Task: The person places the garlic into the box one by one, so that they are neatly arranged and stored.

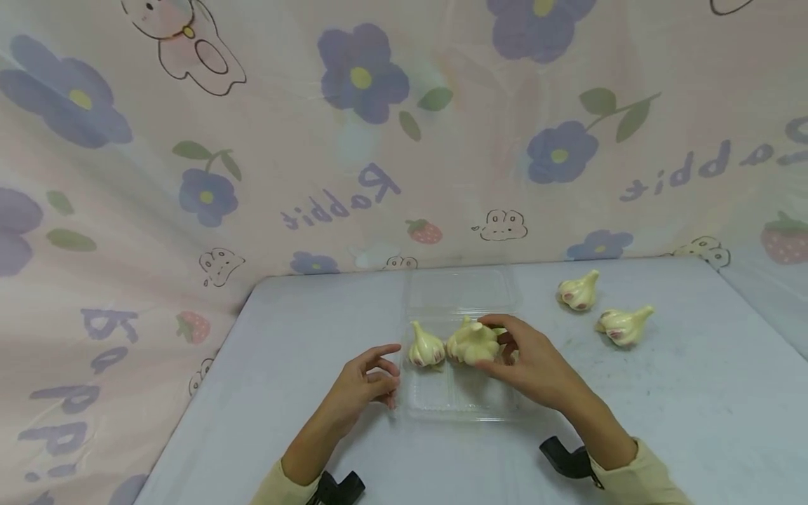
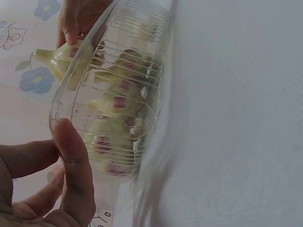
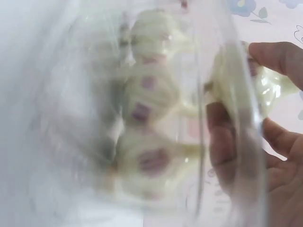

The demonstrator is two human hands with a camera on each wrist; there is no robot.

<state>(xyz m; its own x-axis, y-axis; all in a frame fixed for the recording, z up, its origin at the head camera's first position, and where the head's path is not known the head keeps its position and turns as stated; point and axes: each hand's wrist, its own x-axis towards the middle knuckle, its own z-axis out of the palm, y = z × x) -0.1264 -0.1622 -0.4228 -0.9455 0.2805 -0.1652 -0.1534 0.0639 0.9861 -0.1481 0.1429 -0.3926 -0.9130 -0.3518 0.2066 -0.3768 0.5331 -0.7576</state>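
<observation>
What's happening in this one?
A person's right hand holds a pale yellow, rounded garlic bulb above a clear, rectangular plastic container with other garlic bulbs inside. The left hand touches the container's rim on its left side. The container stands on the white table, and two more bulbs lie to its right, outside it.
</observation>
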